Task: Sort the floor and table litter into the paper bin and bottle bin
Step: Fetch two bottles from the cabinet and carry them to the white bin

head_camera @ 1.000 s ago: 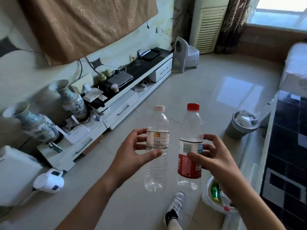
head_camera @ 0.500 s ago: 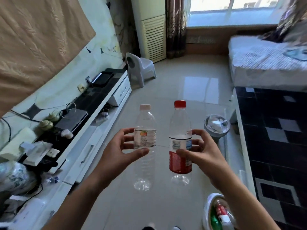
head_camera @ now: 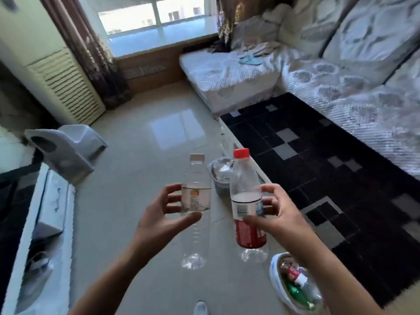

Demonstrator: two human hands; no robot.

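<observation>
At the bottom right, a white bin [head_camera: 276, 276] stands on the glossy pale floor [head_camera: 141, 142], holding a red-labelled and a green bottle. Above it, both forearms reach forward. The left hand [head_camera: 163, 221] curls thumb and fingers around the clear bottle [head_camera: 196, 201], a thin ribbed plastic cylinder with a pale cap and a small label, held upright. The right hand [head_camera: 279, 217] grips the red-capped bottle [head_camera: 246, 201] the same way, at its white-and-red label; this bottle is also clear plastic, upright, just beside the first. Behind the bottles a round grey bin [head_camera: 221, 176] with crumpled paper sits against the black checked table [head_camera: 318, 155]. Farther off are a quilted sofa [head_camera: 329, 87] and a window [head_camera: 159, 17].
</observation>
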